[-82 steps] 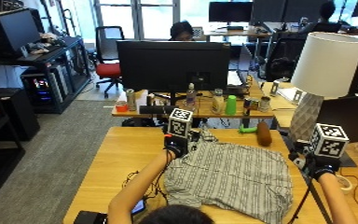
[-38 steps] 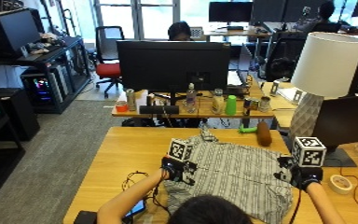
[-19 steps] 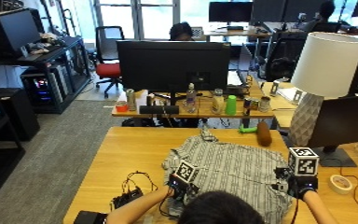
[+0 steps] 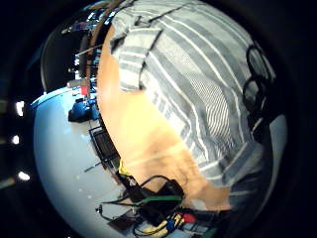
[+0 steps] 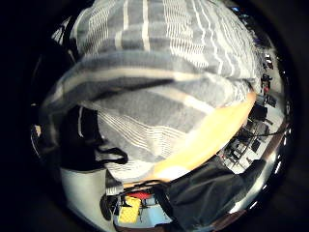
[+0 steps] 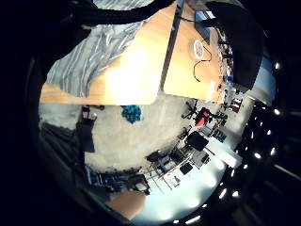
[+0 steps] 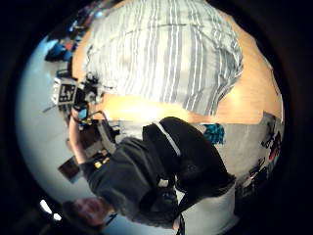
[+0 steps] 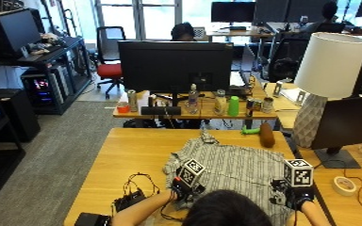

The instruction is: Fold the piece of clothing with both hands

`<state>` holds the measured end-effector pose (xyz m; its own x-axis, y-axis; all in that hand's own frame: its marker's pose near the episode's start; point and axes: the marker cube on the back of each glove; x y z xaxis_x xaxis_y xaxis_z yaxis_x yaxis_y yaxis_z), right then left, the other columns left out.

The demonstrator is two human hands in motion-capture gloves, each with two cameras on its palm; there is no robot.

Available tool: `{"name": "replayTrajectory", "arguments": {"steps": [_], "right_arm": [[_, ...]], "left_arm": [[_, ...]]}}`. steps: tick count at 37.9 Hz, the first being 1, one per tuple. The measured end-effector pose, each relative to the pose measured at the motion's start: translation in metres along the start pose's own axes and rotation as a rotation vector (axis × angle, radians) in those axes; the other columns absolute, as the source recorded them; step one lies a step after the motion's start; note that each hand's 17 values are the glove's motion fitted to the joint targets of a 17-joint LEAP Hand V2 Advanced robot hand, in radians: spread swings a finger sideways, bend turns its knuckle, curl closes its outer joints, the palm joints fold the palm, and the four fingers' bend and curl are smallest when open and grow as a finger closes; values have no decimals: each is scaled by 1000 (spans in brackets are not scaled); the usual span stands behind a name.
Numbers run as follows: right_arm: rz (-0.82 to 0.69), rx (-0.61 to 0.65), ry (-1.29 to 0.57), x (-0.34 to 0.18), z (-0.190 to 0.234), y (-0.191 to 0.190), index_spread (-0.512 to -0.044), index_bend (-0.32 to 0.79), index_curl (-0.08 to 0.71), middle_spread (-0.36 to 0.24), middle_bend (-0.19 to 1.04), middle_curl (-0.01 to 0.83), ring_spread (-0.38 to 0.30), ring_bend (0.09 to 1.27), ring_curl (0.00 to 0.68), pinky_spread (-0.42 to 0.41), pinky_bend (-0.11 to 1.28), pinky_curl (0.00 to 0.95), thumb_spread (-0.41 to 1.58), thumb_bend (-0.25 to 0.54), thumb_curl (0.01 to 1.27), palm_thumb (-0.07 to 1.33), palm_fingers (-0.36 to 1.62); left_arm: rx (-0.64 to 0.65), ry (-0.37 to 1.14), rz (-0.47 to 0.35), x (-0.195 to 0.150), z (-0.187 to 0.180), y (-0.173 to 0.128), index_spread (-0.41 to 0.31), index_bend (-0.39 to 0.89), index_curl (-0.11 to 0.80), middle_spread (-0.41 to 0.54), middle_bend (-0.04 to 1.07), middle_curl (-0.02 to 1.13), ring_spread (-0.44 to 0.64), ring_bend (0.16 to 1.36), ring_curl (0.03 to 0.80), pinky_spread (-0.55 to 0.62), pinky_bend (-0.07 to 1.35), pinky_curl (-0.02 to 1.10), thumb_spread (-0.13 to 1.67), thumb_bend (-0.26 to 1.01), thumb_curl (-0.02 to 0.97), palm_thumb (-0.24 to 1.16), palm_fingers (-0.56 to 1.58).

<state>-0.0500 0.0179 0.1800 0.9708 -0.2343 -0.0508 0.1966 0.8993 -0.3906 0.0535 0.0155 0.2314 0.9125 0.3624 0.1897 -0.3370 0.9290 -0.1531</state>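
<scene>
A grey striped garment lies spread on the wooden table, its collar end pointing away from me. My left hand is at the near left hem. In the left thumb side palm view a fold of the cloth wraps close over the palm, gripped and raised off the wood. My right hand sits at the garment's near right edge. The right thumb side palm view shows the garment flat on the table from a little above. Whether the right hand has hold of the cloth is hidden.
A black device with looped cables lies near the table's front left corner. A brown object and a green one lie beyond the garment. A tape roll, a monitor stand and a lamp are at the right.
Both hands have travelled from the garment's far end down its sides to the near hem. My head has leaned in over the table.
</scene>
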Motion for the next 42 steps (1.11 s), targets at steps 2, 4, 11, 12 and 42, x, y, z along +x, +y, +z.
{"name": "replayTrajectory", "arguments": {"steps": [2,4,11,12,42], "right_arm": [[-17,-18,-22,3,20,-17,-355,97,143,-14,214,355,44,561,324,189,700,353,1131,-15,233,335,257],[-36,-41,-23,-1,34,-23,-354,99,145,-14,218,358,44,563,325,189,693,351,1132,-13,235,347,265],[-63,-49,17,-13,59,-30,-326,103,156,-26,278,379,7,589,329,166,623,331,1115,-2,258,435,397],[-67,-51,14,-15,60,-30,-322,100,157,-27,280,381,4,590,332,164,619,331,1113,-5,259,440,399],[11,122,65,-53,103,-63,-232,117,159,-45,373,426,-43,608,363,126,552,333,1058,5,287,506,541]], "left_arm": [[-3,-8,-12,-2,-1,-1,-165,195,254,-150,368,353,-229,618,312,-346,746,370,955,144,454,701,1111],[-8,-3,-8,-3,-2,0,-187,206,277,-185,393,382,-256,598,327,-377,733,377,922,136,472,729,1175],[-11,166,110,6,-28,9,-235,207,334,-251,403,430,-319,566,359,-440,706,384,832,94,523,792,1242],[-9,178,115,7,-33,9,-239,204,340,-256,406,436,-324,562,362,-441,700,385,822,89,530,801,1242],[173,70,-77,-49,-129,-55,-282,176,454,-302,399,520,-355,509,425,-438,548,387,552,-24,706,900,1231]]}}
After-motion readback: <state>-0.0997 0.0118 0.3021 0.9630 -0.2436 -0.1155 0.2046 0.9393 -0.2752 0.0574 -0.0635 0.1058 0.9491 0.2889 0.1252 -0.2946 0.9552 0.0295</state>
